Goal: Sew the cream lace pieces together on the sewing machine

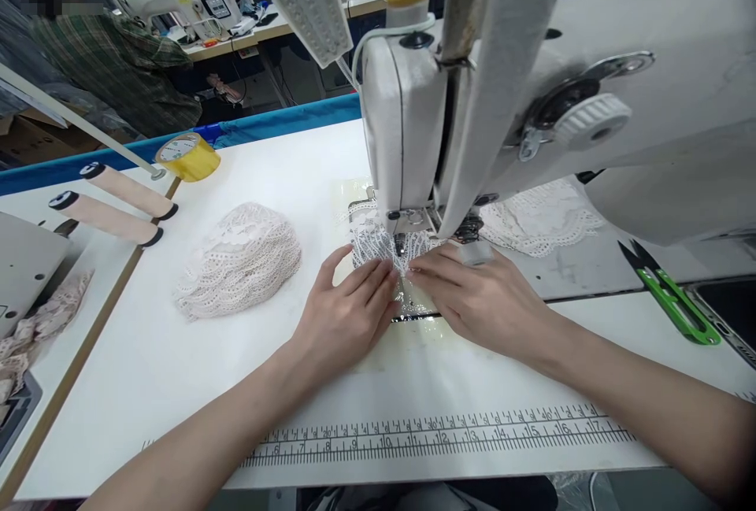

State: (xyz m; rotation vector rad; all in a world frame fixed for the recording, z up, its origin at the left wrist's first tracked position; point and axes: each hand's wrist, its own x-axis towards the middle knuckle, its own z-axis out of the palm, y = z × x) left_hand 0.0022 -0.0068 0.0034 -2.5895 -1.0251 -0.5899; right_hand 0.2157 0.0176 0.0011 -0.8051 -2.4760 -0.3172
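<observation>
A piece of white lace lies under the needle and presser foot of a white sewing machine. My left hand presses the lace from the left, fingertips together at its near edge. From the right, my right hand grips the same edge, its fingers closed and a pale band around one finger. The fingertips of both hands almost meet just in front of the foot. Part of the lace is hidden by the fingers and the machine head. To the left rests a heap of lace pieces.
More lace lies behind my right hand. Green thread snips are at the right. Two thread cones and yellow tape stand at the left. A printed ruler runs along the front edge. Beyond, a person in a plaid shirt works.
</observation>
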